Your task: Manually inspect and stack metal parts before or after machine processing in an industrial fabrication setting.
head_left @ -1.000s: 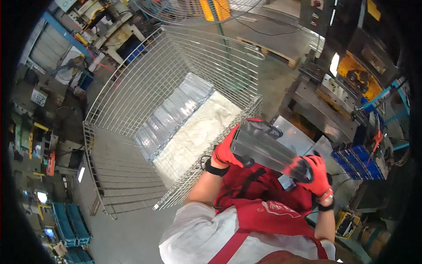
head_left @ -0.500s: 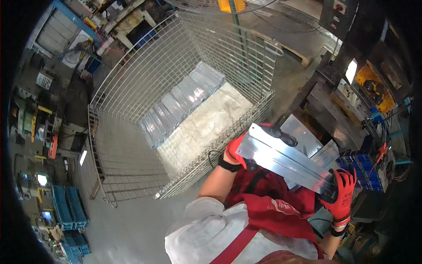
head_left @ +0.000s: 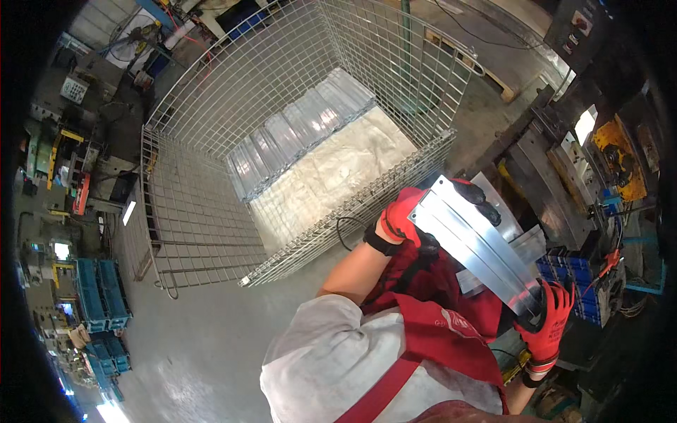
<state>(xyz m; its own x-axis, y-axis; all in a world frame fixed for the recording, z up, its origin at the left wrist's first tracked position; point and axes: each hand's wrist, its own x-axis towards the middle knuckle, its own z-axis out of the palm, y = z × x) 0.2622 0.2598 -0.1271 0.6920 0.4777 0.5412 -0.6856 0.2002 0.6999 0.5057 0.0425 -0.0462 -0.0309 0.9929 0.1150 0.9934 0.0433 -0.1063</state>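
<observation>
metal panel held at both ends between gloved hands, near wire basket.

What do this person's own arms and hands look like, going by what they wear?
The left hand and right hand wear red gloves, black on the gripping side. Each wrist has a black band; the right glove's cuff shows pale stripes. The left arm has a short whitish sleeve.
</observation>
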